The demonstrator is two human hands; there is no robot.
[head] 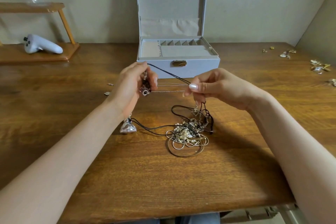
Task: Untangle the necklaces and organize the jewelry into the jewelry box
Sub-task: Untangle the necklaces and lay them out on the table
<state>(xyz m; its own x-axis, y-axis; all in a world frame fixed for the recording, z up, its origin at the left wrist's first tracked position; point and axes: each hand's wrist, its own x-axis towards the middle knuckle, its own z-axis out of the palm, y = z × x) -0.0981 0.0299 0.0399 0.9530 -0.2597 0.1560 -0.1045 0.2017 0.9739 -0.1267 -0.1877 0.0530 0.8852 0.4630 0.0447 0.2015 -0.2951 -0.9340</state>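
A tangled pile of necklaces (187, 132), thin silver and gold chains mixed with black cords, lies on the wooden table in front of me. My left hand (132, 85) grips a dark round pendant (145, 92) and pinches a black cord (169, 73). That cord and thin silver chains stretch across to my right hand (214, 87), which pinches them above the pile. More cords hang from my right hand into the tangle. A silver heart-shaped pendant (127, 128) on a black cord lies by my left wrist. The grey jewelry box (200, 67) stands open behind my hands.
Small gold and silver earrings (319, 67) are scattered at the table's right edge, with two tiny pieces (107, 93) left of my left hand. A white controller (41, 44) rests on a wooden stand (45, 56) at the back left. The wall is close behind the box.
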